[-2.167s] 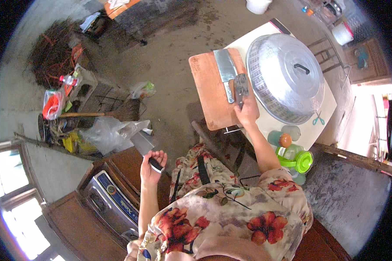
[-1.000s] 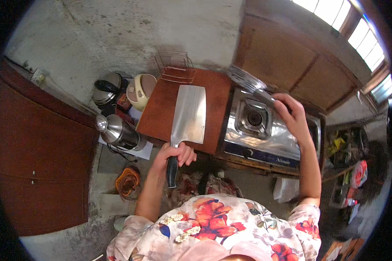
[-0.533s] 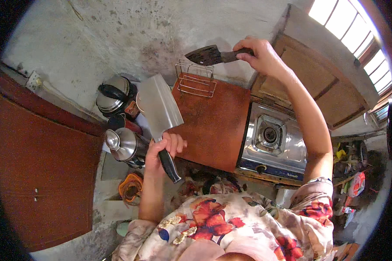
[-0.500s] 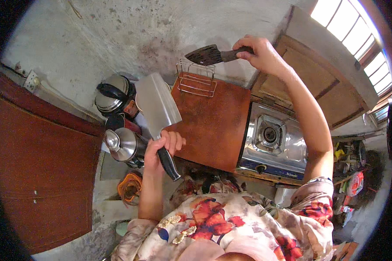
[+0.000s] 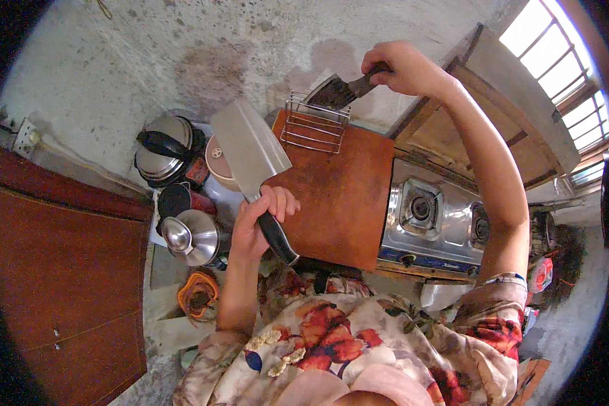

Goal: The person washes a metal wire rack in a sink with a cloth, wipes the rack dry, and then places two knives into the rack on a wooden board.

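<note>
While both hands grip knives, the left hand [image 5: 254, 227] closed on the cleaver [image 5: 249, 149] and the right hand [image 5: 402, 68] closed on the dark knife [image 5: 338, 91] over the wire rack [image 5: 314, 125] (upper middle), a slip could cut.

the single head-worn fisheye view looked steeply down from above the person's own chest, facing the stained wall behind the counter [image 5: 345, 196]. it sat close, with both forearms entering from the lower edge, and straight edges bowed toward the dark circular rim.

Gas stove [image 5: 432, 215] right of the wooden counter [image 5: 345, 203], steel kettles [image 5: 176, 193] left, barred window [image 5: 555, 61] upper right.
</note>
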Demonstrator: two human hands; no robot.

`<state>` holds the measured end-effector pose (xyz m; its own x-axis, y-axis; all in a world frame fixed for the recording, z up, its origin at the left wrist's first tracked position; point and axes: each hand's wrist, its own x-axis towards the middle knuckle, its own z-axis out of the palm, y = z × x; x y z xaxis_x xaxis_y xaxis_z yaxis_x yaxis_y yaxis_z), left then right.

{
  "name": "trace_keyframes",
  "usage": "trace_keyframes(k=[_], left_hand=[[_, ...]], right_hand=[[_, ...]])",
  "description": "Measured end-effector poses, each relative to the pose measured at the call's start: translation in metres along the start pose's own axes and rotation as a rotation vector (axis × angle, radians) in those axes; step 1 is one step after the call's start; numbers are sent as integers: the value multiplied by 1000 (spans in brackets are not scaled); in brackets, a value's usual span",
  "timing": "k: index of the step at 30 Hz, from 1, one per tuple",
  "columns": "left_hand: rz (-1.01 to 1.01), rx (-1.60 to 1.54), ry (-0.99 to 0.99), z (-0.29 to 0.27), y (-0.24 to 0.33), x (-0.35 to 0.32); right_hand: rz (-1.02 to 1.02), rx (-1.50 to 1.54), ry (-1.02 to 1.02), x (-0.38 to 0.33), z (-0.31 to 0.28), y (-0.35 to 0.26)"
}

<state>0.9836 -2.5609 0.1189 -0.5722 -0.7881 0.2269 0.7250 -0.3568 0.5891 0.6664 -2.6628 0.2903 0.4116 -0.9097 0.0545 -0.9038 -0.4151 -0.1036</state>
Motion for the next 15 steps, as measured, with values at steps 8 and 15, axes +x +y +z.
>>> trace_keyframes(k=[8, 15], left_hand=[[17, -22, -95, 4, -9, 20], [11, -38, -79, 7, -12, 13]], right_hand=[[-19, -14, -1, 33, 36, -8], [-88, 58, 200, 46, 8, 3]])
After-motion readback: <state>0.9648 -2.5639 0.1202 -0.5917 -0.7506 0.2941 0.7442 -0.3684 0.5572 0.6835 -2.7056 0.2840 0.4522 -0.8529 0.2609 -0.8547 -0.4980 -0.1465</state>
